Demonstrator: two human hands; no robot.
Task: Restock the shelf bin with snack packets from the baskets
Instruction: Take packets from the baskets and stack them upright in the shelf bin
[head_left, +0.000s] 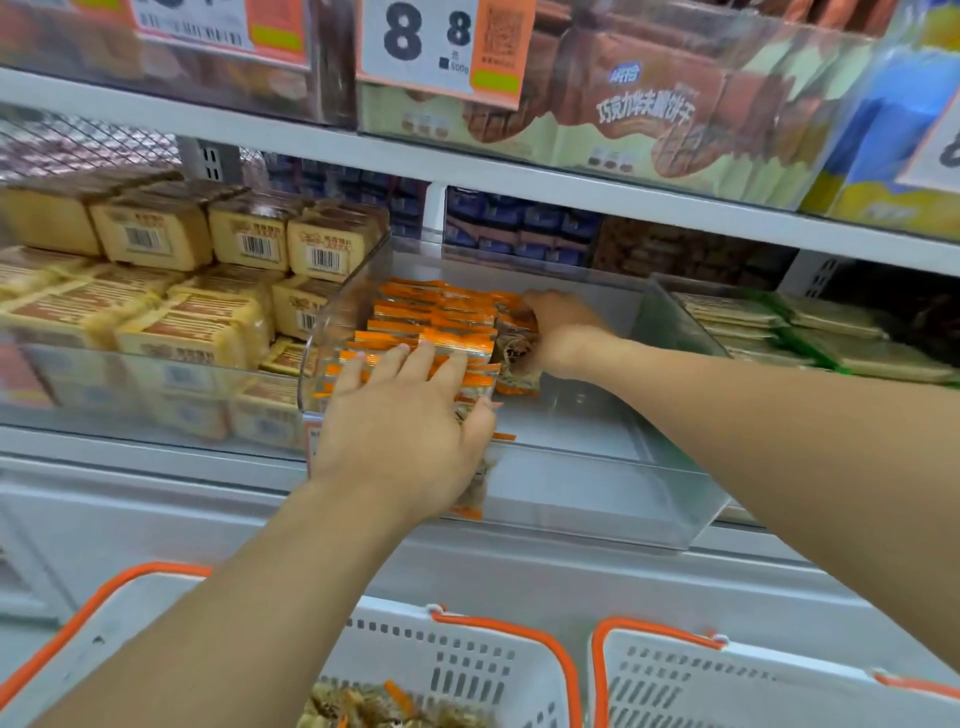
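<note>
A clear plastic shelf bin (597, 499) sits on the middle shelf, its left part filled with rows of orange snack packets (431, 322). My left hand (410, 431) lies over the front of the stack, fingers spread on top and thumb hooked round the packets at the bin's front. My right hand (558, 332) reaches in from the right and grips packets at the right side of the stack. Below stand two white baskets with orange rims; the left basket (467, 660) holds several more packets (374, 709).
The right basket (701, 691) shows no contents in view. A bin of yellow biscuit packs (171, 291) stands to the left, green packs (831, 332) to the right. A shelf with price tags (431, 41) and brown wafer packs hangs overhead.
</note>
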